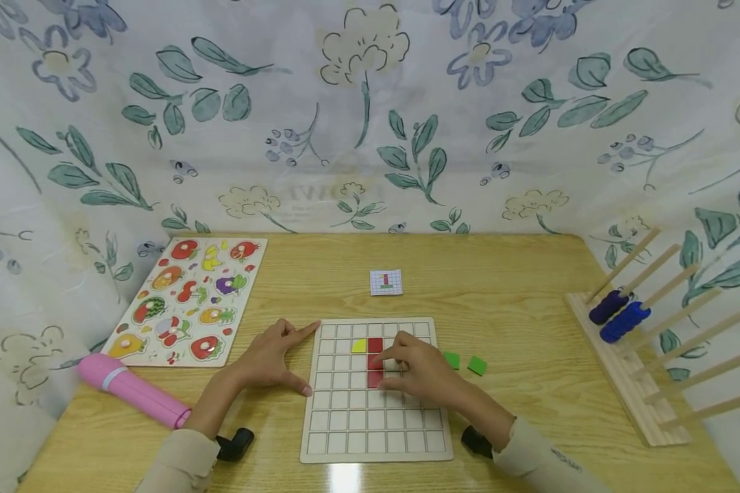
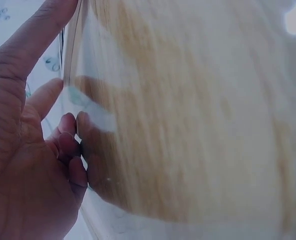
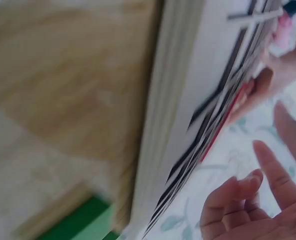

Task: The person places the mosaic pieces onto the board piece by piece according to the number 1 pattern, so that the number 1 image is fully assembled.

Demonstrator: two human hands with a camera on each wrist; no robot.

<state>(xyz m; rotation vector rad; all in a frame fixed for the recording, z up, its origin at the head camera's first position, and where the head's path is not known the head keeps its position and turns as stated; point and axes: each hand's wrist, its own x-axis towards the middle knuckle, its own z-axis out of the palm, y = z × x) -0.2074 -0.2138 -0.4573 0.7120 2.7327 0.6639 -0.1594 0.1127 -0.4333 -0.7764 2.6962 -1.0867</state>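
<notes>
A pale gridded board lies on the wooden table. My left hand steadies its left side, index fingertip at the far corner and thumb at the edge; in the left wrist view that hand has its other fingers bent. Over the grid is my right hand, thumb and index finger apart near a column of red square tiles, partly covering them. The right wrist view shows this hand with nothing pinched. Left of the top red tile sits a yellow piece.
Two green tiles lie right of the board. Behind it is a small pattern card. A fruit puzzle board and a pink cylindrical object lie left. A wooden peg rack with blue and purple pieces stands right.
</notes>
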